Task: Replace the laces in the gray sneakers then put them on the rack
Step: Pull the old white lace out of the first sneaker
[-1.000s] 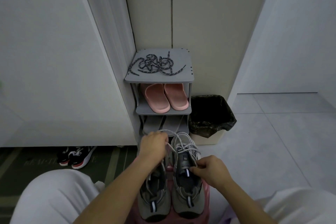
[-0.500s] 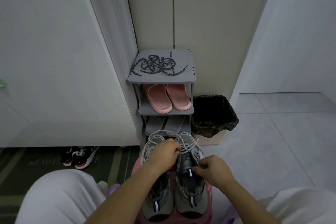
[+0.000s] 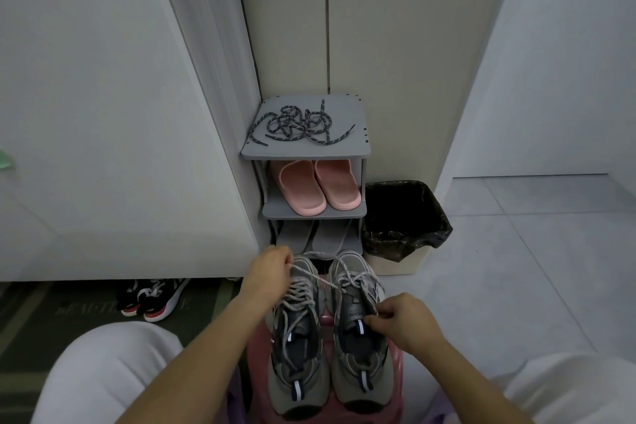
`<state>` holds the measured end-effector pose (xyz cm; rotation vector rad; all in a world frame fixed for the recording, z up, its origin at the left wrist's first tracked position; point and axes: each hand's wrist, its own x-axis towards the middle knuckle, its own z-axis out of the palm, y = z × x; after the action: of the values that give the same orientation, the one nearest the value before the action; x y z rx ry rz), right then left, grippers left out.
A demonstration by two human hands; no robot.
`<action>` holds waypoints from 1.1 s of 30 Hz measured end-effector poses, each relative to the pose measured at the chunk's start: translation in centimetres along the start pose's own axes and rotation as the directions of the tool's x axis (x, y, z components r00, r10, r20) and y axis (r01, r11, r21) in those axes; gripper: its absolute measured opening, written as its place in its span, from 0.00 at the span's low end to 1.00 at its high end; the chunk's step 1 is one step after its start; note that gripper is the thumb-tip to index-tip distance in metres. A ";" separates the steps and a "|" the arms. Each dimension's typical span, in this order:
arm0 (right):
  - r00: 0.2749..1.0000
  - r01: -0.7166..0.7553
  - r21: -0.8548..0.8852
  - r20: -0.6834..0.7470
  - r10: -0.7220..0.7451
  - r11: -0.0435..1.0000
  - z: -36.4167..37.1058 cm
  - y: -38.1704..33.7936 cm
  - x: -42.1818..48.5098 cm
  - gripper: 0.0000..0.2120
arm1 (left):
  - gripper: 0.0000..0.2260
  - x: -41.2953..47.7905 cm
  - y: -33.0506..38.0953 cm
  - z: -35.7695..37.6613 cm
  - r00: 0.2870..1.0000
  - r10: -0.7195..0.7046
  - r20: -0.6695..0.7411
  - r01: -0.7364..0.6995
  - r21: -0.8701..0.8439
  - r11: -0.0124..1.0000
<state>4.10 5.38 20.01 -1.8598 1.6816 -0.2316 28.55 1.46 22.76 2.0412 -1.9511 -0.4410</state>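
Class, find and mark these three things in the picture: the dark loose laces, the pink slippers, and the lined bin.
dark loose laces [image 3: 303, 126], head view, middle of the tangle.
pink slippers [image 3: 300, 181], head view, strap of one slipper.
lined bin [image 3: 395, 244], head view, liner over its front rim.

Head-worn camera looks forward and down, close over the stool [image 3: 327, 320], facing the rack [image 3: 306, 151].

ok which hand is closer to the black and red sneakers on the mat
Left. The left hand, pinching a light lace, is right of the black and red sneakers; the right hand is farther right, at the right-hand gray sneaker.
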 end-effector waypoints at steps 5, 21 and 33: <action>1.000 -0.002 -0.011 0.012 0.002 1.000 -0.1 -0.2 -0.1 0.21 | 0.12 -0.8 2.5 1.3 0.977 0.191 0.092 -0.186 -0.060 0.981; 1.000 0.008 0.050 -0.013 -0.007 0.999 0.0 0.4 0.0 0.20 | 0.08 0.0 4.2 1.9 0.966 0.179 0.187 -0.202 0.114 0.973; 1.000 -0.014 0.030 -0.009 0.014 0.999 0.1 0.2 0.1 0.17 | 0.07 -1.2 5.1 2.5 0.976 0.139 0.165 -0.144 0.015 0.989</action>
<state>3.98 5.31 19.81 -1.8273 1.6876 -0.2590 22.82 2.42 22.64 1.9189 -2.1926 -0.5687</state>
